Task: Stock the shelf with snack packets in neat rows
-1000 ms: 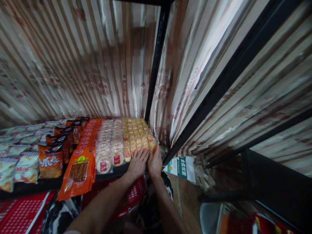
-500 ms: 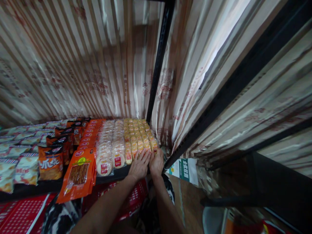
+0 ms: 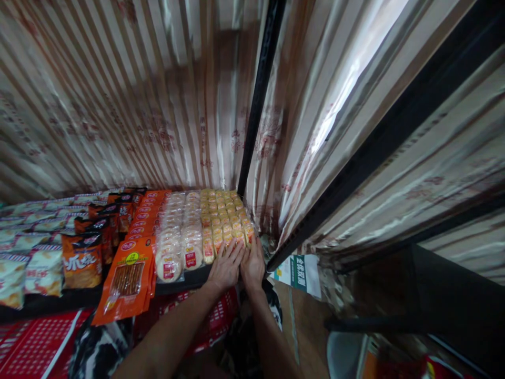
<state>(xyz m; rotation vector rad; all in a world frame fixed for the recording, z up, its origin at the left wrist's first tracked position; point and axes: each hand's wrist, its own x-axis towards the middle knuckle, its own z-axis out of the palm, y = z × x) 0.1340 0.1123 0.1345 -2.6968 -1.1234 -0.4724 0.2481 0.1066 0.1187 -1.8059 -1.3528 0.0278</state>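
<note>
Small yellow snack packets stand in tight rows at the right end of the shelf. My left hand lies with fingers stretched out against the front packets. Close beside it, my right hand rests on the front right packets, its fingers extended. Neither hand is wrapped around a packet. Left of the yellow rows are clear-wrapped round crackers in two rows, a second front one showing a red label. The fingertips hide part of the front yellow packets.
Orange snack bags overhang the shelf edge, with orange-black bags and white bags further left. Red baskets sit below. Black posts and pleated curtains close off the back and right.
My right hand's fingers have straightened from a more bent pose onto the front packets. The left hand stays almost in place. The view has shifted slightly.
</note>
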